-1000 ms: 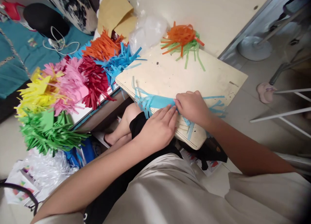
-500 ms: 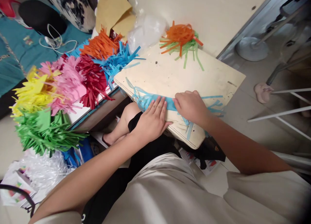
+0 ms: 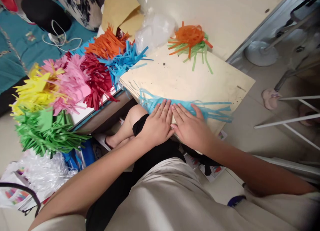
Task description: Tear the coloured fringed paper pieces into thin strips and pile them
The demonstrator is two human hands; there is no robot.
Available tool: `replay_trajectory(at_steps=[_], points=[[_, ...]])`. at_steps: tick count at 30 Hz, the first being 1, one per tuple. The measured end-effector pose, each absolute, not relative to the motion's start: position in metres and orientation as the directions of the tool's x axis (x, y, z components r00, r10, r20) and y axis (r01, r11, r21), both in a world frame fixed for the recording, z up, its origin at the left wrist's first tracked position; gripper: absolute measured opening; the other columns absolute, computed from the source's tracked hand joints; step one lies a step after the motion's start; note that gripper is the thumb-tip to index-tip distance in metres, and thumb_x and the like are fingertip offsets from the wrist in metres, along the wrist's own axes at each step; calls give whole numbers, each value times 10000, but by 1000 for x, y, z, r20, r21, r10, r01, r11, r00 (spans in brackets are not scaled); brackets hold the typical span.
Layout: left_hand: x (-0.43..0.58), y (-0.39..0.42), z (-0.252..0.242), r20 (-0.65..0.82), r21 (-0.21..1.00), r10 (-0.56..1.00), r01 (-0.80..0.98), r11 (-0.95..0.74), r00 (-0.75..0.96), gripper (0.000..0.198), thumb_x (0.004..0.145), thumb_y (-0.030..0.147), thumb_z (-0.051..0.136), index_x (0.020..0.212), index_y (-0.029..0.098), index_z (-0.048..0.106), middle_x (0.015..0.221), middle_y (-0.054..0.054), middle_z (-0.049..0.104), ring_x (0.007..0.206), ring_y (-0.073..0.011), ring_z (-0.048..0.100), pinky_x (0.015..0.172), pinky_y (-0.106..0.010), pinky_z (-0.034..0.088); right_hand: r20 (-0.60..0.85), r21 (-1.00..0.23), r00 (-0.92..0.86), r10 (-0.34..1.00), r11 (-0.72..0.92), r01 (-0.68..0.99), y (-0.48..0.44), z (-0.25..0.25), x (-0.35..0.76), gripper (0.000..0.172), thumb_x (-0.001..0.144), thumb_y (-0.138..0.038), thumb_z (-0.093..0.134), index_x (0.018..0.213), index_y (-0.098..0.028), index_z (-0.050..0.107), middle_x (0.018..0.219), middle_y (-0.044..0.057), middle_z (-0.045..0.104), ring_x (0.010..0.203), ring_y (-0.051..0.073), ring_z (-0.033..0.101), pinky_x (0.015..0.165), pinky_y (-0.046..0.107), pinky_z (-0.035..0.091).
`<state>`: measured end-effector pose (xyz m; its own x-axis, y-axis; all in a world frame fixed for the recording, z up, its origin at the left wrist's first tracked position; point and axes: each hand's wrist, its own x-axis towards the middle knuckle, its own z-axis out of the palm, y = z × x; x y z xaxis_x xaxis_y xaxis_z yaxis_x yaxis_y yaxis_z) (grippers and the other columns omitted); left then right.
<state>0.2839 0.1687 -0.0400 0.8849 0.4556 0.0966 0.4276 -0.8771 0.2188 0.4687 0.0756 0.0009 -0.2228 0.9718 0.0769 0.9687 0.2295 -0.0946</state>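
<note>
Both your hands lie flat, with nothing gripped. Your left hand (image 3: 158,124) and right hand (image 3: 192,127) sit close side by side, fingers extended over the sky-blue paper band with fringed ends (image 3: 206,110). That band runs along the near edge of the pale cream flat board (image 3: 162,79), its strips fanning out towards 9 o'clock and 3 o'clock from your fingers. At 1 o'clock, near the far side of the board, you have the orange-and-green bunch of paper strips (image 3: 191,39).

Out towards 9 o'clock, on and over the edge of the white-topped bench (image 3: 95,119), sit the green fringed paper bunch (image 3: 48,132), the yellow one (image 3: 36,89), the pink one (image 3: 71,79) and the dark red one (image 3: 97,80). The bright blue bunch (image 3: 122,64) and the orange bunch (image 3: 108,44) lie at 10 o'clock. At 11 o'clock rests the crumpled clear plastic bag (image 3: 155,30).
</note>
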Motion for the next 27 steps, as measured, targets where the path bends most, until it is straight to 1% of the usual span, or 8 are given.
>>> replay_trajectory(at_steps=[4,7,9,13,17,21,24,27], points=[[272,174,-33,100,201,440,415,-888,893,717,1163,363,490,1741,-55,413,1833,-345,317,1775,-430,267,1449,-643,329,55,-72,-195,979,199,977,65,-16,473,647,1208,-371,421,1737,-8,499,1772,282,493,1689,392,484,1413,715,211],[261,183,-30,141,161,410,387,-908,901,567,1133,136,424,1661,-26,551,1773,-306,470,1710,-393,448,1412,-607,420,79,-76,-194,978,200,977,66,-15,478,616,1203,-373,453,1702,-28,561,1732,267,552,1652,381,539,1412,684,256],[254,189,-31,180,147,383,360,-921,906,528,1117,70,418,1591,41,649,1707,-255,592,1635,-363,575,1355,-584,495,100,-93,-188,977,197,976,67,-11,478,542,1201,-326,451,1642,-75,642,1690,225,620,1601,352,600,1399,633,292],[247,197,-33,228,168,379,347,-923,897,421,1145,90,457,1422,159,767,1589,-181,734,1518,-338,692,1210,-537,568,143,-157,-152,978,174,972,69,-5,476,405,1189,-266,467,1420,-166,784,1553,139,763,1389,296,740,1330,519,337],[253,206,-27,199,206,449,411,-888,871,328,1168,170,468,1172,186,796,1355,-181,815,1249,-328,770,1077,-519,540,159,-210,-110,981,142,967,80,-2,478,336,1180,-284,490,1290,-178,789,1369,122,844,1197,286,763,1241,476,347],[261,222,-21,182,248,506,458,-853,843,328,1188,296,465,1120,211,774,1131,-154,777,1149,-344,685,1034,-525,488,104,-305,-56,993,86,949,100,0,486,348,1168,-275,436,1086,-204,767,1151,117,856,1084,284,729,1093,435,397],[264,233,-21,162,286,546,491,-823,822,297,1175,351,519,1072,217,764,1071,-138,739,1160,-354,647,1034,-521,475,66,-374,-7,998,32,927,111,0,493,283,1127,-281,483,994,-211,722,1067,121,827,1044,289,707,1005,418,403],[265,238,-19,128,339,582,516,-787,803,245,1146,356,586,1053,211,761,1065,-129,724,1145,-350,637,1018,-514,471,57,-372,61,996,-35,928,117,-2,498,278,1114,-300,513,896,-217,665,1024,114,798,1010,285,680,966,431,362]])
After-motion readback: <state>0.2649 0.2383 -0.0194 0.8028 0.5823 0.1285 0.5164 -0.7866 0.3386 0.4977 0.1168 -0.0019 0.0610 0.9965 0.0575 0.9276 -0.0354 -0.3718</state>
